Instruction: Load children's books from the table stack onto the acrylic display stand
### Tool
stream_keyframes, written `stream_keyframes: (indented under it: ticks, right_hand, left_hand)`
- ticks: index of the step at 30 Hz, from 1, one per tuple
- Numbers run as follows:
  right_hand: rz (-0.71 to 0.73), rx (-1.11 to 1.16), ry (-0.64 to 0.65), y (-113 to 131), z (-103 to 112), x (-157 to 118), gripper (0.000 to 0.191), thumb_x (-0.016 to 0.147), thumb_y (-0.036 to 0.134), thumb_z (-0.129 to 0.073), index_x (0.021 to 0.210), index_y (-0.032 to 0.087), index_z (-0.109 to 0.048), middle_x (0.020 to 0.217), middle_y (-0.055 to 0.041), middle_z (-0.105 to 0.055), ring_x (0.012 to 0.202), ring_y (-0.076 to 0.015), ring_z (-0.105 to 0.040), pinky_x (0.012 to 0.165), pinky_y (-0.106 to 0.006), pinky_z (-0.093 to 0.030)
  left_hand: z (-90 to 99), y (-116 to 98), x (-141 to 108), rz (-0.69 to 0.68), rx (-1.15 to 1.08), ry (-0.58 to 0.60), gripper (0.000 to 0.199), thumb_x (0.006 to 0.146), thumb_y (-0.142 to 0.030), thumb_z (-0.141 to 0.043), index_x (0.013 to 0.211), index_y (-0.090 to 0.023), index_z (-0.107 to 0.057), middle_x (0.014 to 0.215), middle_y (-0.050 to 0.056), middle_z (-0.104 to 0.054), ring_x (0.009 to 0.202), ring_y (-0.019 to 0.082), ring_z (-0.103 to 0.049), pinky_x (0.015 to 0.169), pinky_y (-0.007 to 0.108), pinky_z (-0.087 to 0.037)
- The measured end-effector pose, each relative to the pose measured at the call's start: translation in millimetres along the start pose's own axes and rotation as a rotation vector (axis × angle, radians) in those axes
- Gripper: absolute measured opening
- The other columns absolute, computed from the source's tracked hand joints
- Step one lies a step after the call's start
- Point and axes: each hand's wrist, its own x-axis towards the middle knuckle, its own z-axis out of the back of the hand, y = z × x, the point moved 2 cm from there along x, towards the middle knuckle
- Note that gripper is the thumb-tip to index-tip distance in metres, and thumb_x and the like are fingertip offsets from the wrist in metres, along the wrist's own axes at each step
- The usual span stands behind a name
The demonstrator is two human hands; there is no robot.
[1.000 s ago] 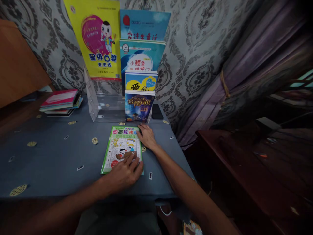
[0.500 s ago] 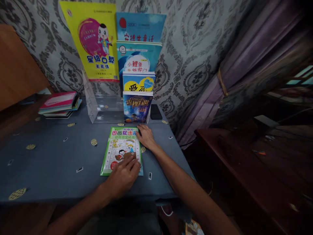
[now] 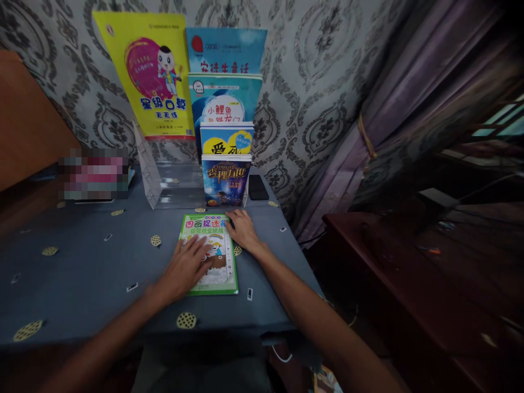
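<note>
A green-bordered picture book [image 3: 216,261] lies flat on the desk with its cover up. My left hand [image 3: 186,267] is spread over the left part of the cover, fingers apart, hiding part of the drawing. At the book's top right corner rests my right hand [image 3: 242,229], its fingers stretched out and touching the edge. Just behind, a clear acrylic rack [image 3: 176,195] holds upright books: a tall yellow workbook [image 3: 159,76], two blue books, a blue-and-yellow book [image 3: 213,143] and a dark blue book [image 3: 226,183] at the front.
A phone [image 3: 258,188] lies right of the rack. At the back left, a stack of books [image 3: 96,177] is blurred out. The blue-grey tablecloth [image 3: 90,262] covers the desk. Beyond its right edge are a purple curtain [image 3: 347,164] and a dark red table [image 3: 380,262].
My left hand has moved from the lower right of the cover to its left side, fingers spreading. The book's lower edges now line up. My right hand stays at the corner.
</note>
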Motion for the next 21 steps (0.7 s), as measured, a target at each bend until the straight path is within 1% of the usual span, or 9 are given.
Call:
stream_keyframes:
  ticks: [2, 4, 6, 8, 11, 14, 17, 21]
  right_hand:
    - [0.000, 0.001, 0.001, 1.0, 1.6, -0.3, 0.037, 0.098, 0.024, -0.049, 0.128, 0.010, -0.065, 0.121, -0.0142, -0.066, 0.113, -0.0282, -0.054, 0.102, -0.038, -0.042]
    - [-0.031, 0.016, 0.001, 1.2, 2.7, -0.3, 0.037, 0.098, 0.022, -0.049, 0.129, 0.009, -0.064, 0.121, -0.0147, -0.066, 0.113, -0.0276, -0.054, 0.102, -0.037, -0.041]
    - [-0.052, 0.038, 0.003, 1.1, 2.7, -0.2, 0.039, 0.097, 0.021, -0.050, 0.132, 0.009, -0.062, 0.124, -0.0148, -0.065, 0.115, -0.0273, -0.054, 0.103, -0.037, -0.041]
    - [-0.049, 0.061, 0.006, 0.2, 1.4, 0.0, 0.041, 0.097, 0.021, -0.050, 0.136, 0.010, -0.059, 0.132, -0.0141, -0.063, 0.120, -0.0273, -0.052, 0.103, -0.038, -0.041]
    - [-0.028, 0.099, 0.011, -3.5, -2.8, 1.1, 0.043, 0.096, 0.020, -0.052, 0.137, 0.013, -0.058, 0.138, -0.0114, -0.062, 0.125, -0.0267, -0.050, 0.102, -0.038, -0.041]
    - [-0.014, 0.140, -0.001, -9.7, -8.5, 4.0, 0.041, 0.094, 0.018, -0.054, 0.133, 0.014, -0.062, 0.133, -0.0108, -0.065, 0.122, -0.0256, -0.053, 0.102, -0.038, -0.041]
    - [-0.012, 0.215, -0.039, -15.6, -12.6, 7.4, 0.039, 0.090, 0.015, -0.056, 0.128, 0.014, -0.066, 0.126, -0.0118, -0.069, 0.115, -0.0257, -0.057, 0.102, -0.040, -0.042]
    - [-0.020, 0.321, -0.092, -20.6, -12.3, 8.5, 0.037, 0.087, 0.010, -0.053, 0.120, 0.013, -0.070, 0.117, -0.0122, -0.072, 0.109, -0.0255, -0.062, 0.102, -0.040, -0.044]
  left_hand:
    - [-4.0, 14.8, 4.5, 0.051, 0.036, 0.002, 0.040, 0.102, -0.041, -0.041, 0.133, -0.020, -0.056, 0.147, 0.015, -0.054, 0.140, 0.034, -0.045, 0.107, 0.060, -0.042]
    - [-7.2, 22.1, 6.8, 0.068, 0.055, -0.010, 0.040, 0.101, -0.040, -0.042, 0.132, -0.019, -0.056, 0.147, 0.016, -0.054, 0.139, 0.034, -0.046, 0.105, 0.058, -0.044]
    - [-9.7, 23.2, 6.9, 0.069, 0.072, -0.035, 0.039, 0.101, -0.038, -0.042, 0.132, -0.018, -0.055, 0.146, 0.016, -0.054, 0.138, 0.032, -0.047, 0.106, 0.055, -0.045]
    - [-11.6, 21.3, 6.0, 0.071, 0.089, -0.053, 0.038, 0.101, -0.036, -0.041, 0.133, -0.018, -0.055, 0.146, 0.017, -0.054, 0.138, 0.032, -0.047, 0.106, 0.055, -0.045]
    - [-12.8, 18.4, 4.5, 0.077, 0.108, -0.043, 0.039, 0.101, -0.035, -0.041, 0.133, -0.018, -0.055, 0.147, 0.017, -0.053, 0.139, 0.033, -0.047, 0.107, 0.056, -0.045]
    - [-10.4, 17.3, 3.8, 0.064, 0.141, -0.022, 0.041, 0.102, -0.034, -0.040, 0.135, -0.017, -0.055, 0.149, 0.017, -0.052, 0.140, 0.033, -0.046, 0.109, 0.056, -0.043]
    - [-5.9, 18.0, 3.4, 0.045, 0.173, 0.012, 0.043, 0.103, -0.033, -0.036, 0.138, -0.018, -0.054, 0.151, 0.015, -0.050, 0.142, 0.031, -0.044, 0.110, 0.055, -0.042]
    - [-0.2, 24.7, 2.7, 0.019, 0.219, 0.076, 0.045, 0.103, -0.035, -0.034, 0.140, -0.020, -0.054, 0.154, 0.013, -0.048, 0.143, 0.030, -0.043, 0.113, 0.055, -0.039]
